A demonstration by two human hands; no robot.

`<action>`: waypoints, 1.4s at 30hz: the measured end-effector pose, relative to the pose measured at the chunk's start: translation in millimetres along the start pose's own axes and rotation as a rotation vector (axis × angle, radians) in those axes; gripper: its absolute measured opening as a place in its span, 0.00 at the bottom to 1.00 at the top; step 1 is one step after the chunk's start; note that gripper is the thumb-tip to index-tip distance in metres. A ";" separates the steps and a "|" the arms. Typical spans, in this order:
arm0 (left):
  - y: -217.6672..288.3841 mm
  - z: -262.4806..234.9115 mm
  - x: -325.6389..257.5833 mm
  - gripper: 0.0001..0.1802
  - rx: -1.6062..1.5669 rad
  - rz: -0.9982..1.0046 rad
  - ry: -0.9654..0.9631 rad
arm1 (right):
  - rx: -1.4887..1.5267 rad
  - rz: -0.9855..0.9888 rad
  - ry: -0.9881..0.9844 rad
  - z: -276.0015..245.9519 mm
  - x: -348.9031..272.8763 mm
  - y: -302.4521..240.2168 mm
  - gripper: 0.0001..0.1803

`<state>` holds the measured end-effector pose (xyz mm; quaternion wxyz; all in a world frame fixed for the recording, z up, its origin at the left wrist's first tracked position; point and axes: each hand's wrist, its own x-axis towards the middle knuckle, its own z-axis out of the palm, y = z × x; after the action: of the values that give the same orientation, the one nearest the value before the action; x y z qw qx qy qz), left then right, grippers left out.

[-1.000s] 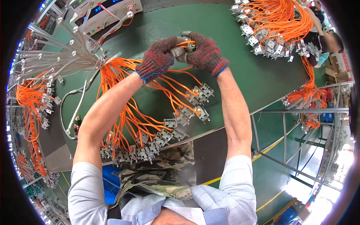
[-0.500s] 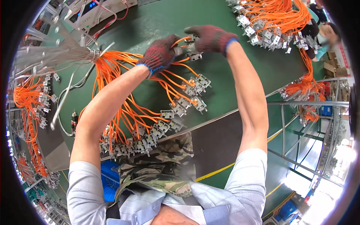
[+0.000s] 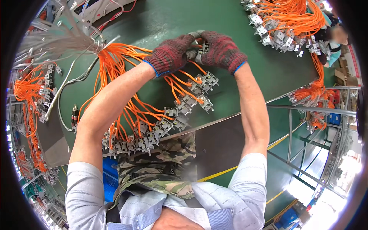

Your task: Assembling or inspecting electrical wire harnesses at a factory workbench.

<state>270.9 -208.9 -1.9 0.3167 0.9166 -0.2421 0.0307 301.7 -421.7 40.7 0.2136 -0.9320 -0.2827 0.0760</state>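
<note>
My left hand (image 3: 171,53), in a dark red and grey knit glove, is closed around a grey metal end piece (image 3: 203,48) of an orange cable. Gloved the same way, my right hand (image 3: 221,51) grips that piece from the other side, so the gloves almost meet. Fingers hide most of the piece. Beneath my left arm a fan of orange cables (image 3: 109,63) spreads over the green table (image 3: 245,76). Grey metal end pieces (image 3: 153,138) tip these cables, in a curved row along the near table edge.
A bundle of clear and white tubes (image 3: 73,42) meets the cables at the left. Far right lies another pile of orange cables (image 3: 295,19), a person (image 3: 335,42) beyond it. A metal rail frame (image 3: 290,134) stands right. At the upper left sits a boxed instrument (image 3: 94,13).
My hands have drawn together around the end piece, and my right hand's fingers have curled in over it. The view has shifted slightly.
</note>
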 end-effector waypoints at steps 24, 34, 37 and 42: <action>84.5 -141.6 -247.6 0.36 0.298 0.004 0.093 | 0.009 0.214 0.448 66.7 -66.3 -28.1 0.36; 46.0 -101.8 -360.4 0.46 0.740 -0.226 0.271 | 0.137 0.260 0.498 73.8 -65.8 -38.2 0.35; 23.5 -98.5 -357.5 0.48 0.753 -0.152 0.272 | 0.103 0.331 0.520 78.1 -74.3 -48.8 0.35; -10.8 -114.7 -324.5 0.52 0.886 -0.093 0.250 | 0.193 0.428 0.594 84.1 -72.7 -41.3 0.37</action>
<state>1.1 4.4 15.4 -0.0777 0.9627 -0.1241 0.2274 199.0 -401.6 -15.0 0.3522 -0.9271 0.0012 -0.1285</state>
